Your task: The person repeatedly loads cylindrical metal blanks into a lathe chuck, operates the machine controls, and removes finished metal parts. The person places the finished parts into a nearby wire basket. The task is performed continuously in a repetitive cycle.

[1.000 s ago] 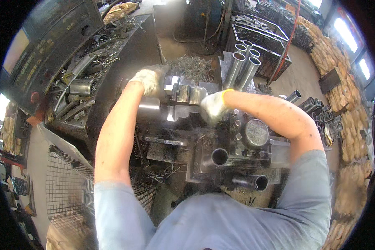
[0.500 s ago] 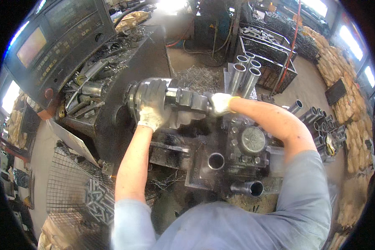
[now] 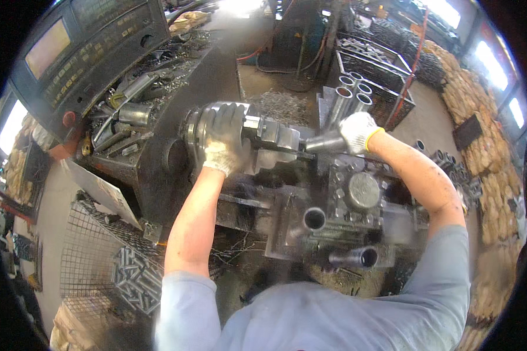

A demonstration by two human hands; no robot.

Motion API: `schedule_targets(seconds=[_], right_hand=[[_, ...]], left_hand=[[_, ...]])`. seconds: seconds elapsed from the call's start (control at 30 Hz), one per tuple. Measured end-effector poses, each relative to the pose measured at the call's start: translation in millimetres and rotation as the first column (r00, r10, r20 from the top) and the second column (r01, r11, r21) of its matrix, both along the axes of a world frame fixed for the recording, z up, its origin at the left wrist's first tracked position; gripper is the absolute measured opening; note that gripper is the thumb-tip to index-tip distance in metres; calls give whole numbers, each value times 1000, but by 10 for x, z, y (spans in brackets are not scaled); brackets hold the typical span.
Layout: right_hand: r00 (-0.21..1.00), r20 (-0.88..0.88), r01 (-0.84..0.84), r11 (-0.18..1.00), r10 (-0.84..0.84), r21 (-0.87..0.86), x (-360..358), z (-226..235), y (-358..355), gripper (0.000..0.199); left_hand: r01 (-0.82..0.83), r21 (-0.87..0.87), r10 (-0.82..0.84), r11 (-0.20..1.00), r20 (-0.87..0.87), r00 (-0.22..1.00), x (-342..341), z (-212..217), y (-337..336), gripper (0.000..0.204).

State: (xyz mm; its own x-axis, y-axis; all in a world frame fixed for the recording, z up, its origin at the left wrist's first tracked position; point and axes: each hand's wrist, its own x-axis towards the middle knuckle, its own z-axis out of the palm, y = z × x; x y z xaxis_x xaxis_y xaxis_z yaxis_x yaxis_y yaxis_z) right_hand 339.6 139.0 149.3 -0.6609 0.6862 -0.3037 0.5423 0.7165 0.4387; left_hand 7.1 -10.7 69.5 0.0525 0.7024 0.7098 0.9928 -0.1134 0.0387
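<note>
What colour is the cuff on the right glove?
Yellow: the right glove is white knit with a yellow cuff band at the wrist, seen in the head view.

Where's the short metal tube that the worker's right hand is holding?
In the head view the metal tube lies just right of centre, gripped by the gloved right hand, its other end at the lathe chuck, which the left hand grips.
</note>
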Motion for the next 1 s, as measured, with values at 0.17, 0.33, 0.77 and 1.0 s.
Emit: schedule_targets(seconds=[0.17,0.33,0.77,1.0], right_hand=[[957,-271,176,951,-104,255,120,729,-1028,59],[573,-766,-50,921,-291,-387,97,510,-2631,55],[241,-270,-155,238,-932,-959,325,-2195,-3382,65],[545,-430,-123,439,-720,-890,446,-1724,-3319,62]], left_hand=[[-13,-98,18,995,50,999,97,158,-223,86],[669,262,-484,695,859,166,882,-78,-1524,101],[480,105,377,871,481,-791,1556,-1368,-2192,37],[526,189,341,829,575,-744,1409,-1525,-2273,44]])
